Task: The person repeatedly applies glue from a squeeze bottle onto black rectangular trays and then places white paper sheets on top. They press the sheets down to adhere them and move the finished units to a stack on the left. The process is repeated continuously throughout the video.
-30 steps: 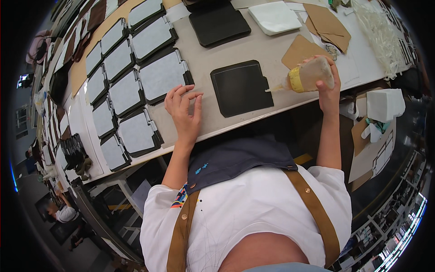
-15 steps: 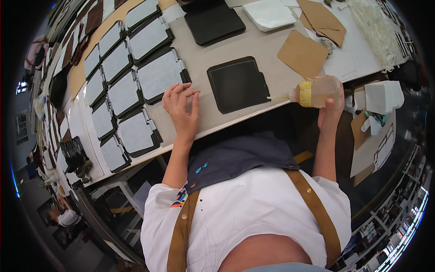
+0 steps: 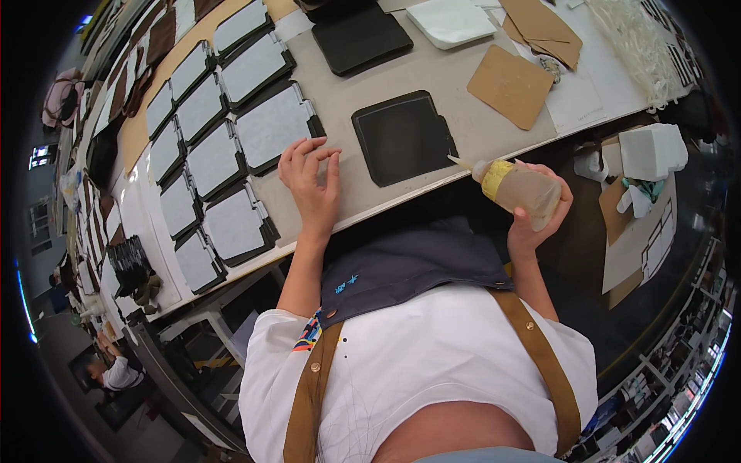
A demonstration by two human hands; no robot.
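My right hand point(image 3: 543, 207) is wrapped round a squeeze bottle point(image 3: 519, 191) of cloudy plastic with a yellow band. Its pale nozzle points left, with the tip at the right edge of a black panel point(image 3: 403, 139); whether they touch I cannot tell. The panel lies flat near the table's front edge and has a stepped right side. To the left of it, my left hand point(image 3: 312, 179) hovers or rests at the table with fingers loosely curled and apart, holding nothing. Several black pieces topped with white sheets point(image 3: 270, 127) lie in rows beyond that hand.
At the back stand a stack of black panels point(image 3: 363, 38) and a stack of white sheets point(image 3: 450, 21). Brown cards point(image 3: 511, 86) lie to the right, near a heap of clear plastic strips point(image 3: 634, 46). A white bundle point(image 3: 652, 148) sits beyond the table's right end.
My right hand has brought the bottle nearer to me and slightly left, turning it so the nozzle slants up toward the panel. The left hand has hardly moved.
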